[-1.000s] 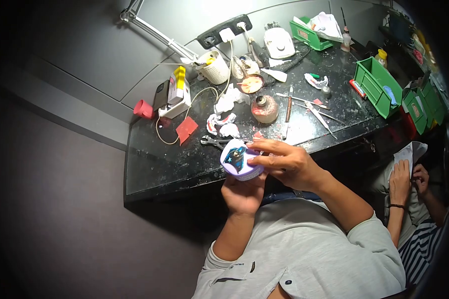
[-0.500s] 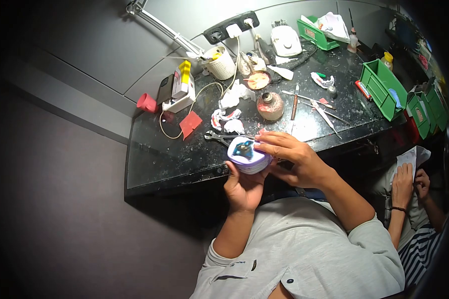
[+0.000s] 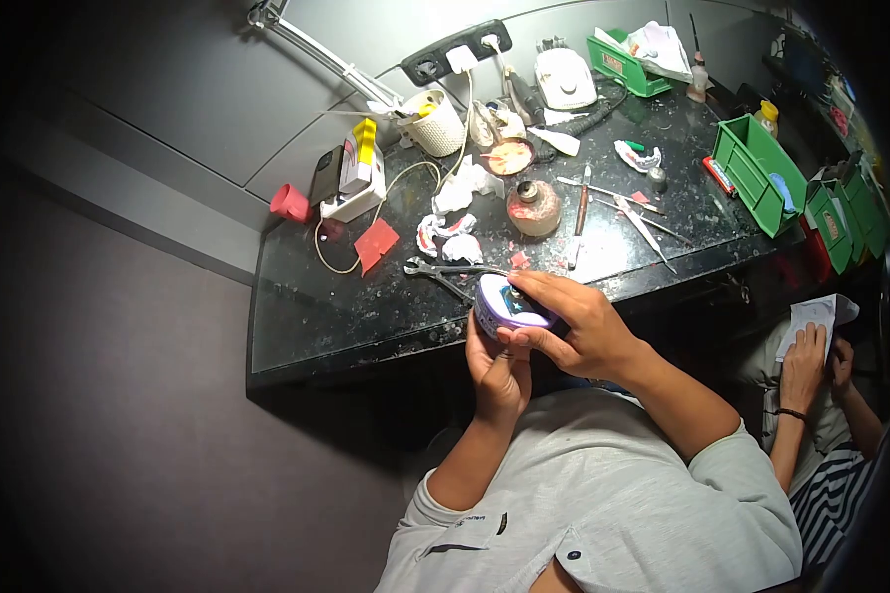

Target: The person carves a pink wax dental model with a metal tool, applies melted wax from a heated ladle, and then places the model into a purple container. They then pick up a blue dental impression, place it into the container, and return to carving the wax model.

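Purple-and-white tub (image 3: 504, 308), near the black desk (image 3: 311, 321), sits gripped by my left hand (image 3: 499, 378) below and right hand (image 3: 591, 326) over its top; I'd guess light, stiff, slippery, best held round its sides.

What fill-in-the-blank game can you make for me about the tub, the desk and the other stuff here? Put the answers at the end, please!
1. The held tub, partly white on top, has a ____ rim.
2. Under its little specks, the desk is ____.
3. The big bin on the right is ____.
4. The shirt at the far right has dark and white ____.

Missing words: purple; black; green; stripes.
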A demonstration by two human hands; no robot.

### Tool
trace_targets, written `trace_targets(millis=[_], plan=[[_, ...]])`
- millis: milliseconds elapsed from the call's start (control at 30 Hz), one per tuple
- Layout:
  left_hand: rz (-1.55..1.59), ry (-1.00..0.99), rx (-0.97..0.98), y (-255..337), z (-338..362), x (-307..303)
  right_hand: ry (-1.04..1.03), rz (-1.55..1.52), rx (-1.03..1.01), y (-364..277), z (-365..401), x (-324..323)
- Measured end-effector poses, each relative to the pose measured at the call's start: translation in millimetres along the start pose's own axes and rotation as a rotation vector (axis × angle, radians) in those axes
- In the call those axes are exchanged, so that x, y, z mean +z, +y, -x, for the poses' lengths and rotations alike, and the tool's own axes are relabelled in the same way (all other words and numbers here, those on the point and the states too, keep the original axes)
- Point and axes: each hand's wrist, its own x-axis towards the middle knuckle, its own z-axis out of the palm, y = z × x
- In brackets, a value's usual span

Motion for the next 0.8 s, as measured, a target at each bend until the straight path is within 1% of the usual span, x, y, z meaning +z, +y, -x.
trace_targets(millis=[33, 100, 233, 300, 333, 400, 533, 600, 667, 733, 800], plan=[[-0.005, 0.003, -0.003, -1, 0, 0, 0.0, -0.001, 0.0, 2, 2, 2], [-0.001, 0.019, -0.007, -3, -1, 5, 0.041, 0.095, -0.036, 6, 5, 7], [-0.038, 0.025, -0.031, -3, -5, 5, 0.092, 0.142, -0.065, 4, 3, 11], [-0.037, 0.011, -0.025, -4, -4, 9, 0.159, 0.01, 0.048, 2, 2, 12], [-0.037, -0.001, -0.015, -4, -4, 11, 0.12, -0.157, 0.228, -1, -2, 0], [-0.073, -0.028, -0.025, -4, -6, 12, 0.127, -0.104, 0.213, 5, -3, -1], [0.041, -0.056, -0.071, -4, -9, 10, 0.18, -0.062, 0.226, 2, -6, -5], [0.086, -0.077, -0.075, -4, -8, 11, 0.044, -0.175, 0.406, -4, -9, -20], [0.11, -0.069, -0.089, -3, -7, 9, 0.048, -0.181, 0.404, -6, -9, -20], [0.134, -0.064, -0.104, -4, -6, 6, 0.105, -0.195, 0.321, -5, -7, -17], [0.183, -0.047, -0.115, -5, -5, 3, 0.094, -0.202, 0.338, -7, -8, -18]])
